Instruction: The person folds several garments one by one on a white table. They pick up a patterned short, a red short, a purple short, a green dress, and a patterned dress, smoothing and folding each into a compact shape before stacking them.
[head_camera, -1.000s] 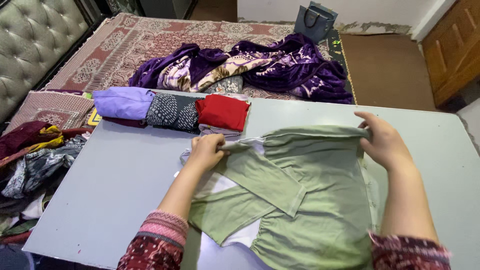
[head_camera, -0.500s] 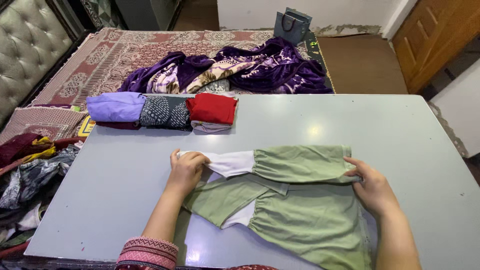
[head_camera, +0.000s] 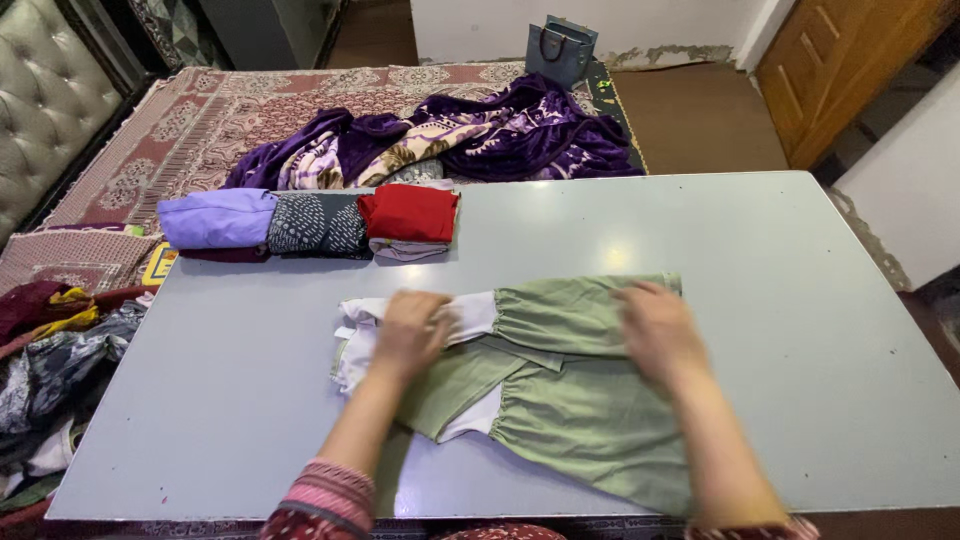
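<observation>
Pressing down on a folded green garment (head_camera: 580, 400), both hands lie flat in the head view, the only view there is. The left hand (head_camera: 412, 330) rests palm down at about nine o'clock on the garment, fingers spread loosely over the white inner cloth (head_camera: 365, 330) that sticks out at that end; it is open and grips nothing. The right hand (head_camera: 655, 330) lies at about two o'clock on the garment, also open and flat on the folded-over green layer, though it is blurred and the fingertips are hard to make out. The garment sits near the middle of the grey desk (head_camera: 800, 300), its upper fold running from hand to hand and its lower part trailing toward five o'clock, close to the near edge.

At ten o'clock on the desk, well apart from the hands, three folded pieces sit side by side and touching: a lilac one (head_camera: 215, 218), a dark dotted one (head_camera: 315, 225) and a red one (head_camera: 410, 212) on top of a paler piece. Beyond the desk at twelve o'clock a purple blanket (head_camera: 480, 135) lies crumpled on a patterned rug (head_camera: 200, 120), with a small dark bag (head_camera: 558, 48) against the wall. At nine o'clock, off the desk, is a heap of mixed clothes (head_camera: 55, 350).
</observation>
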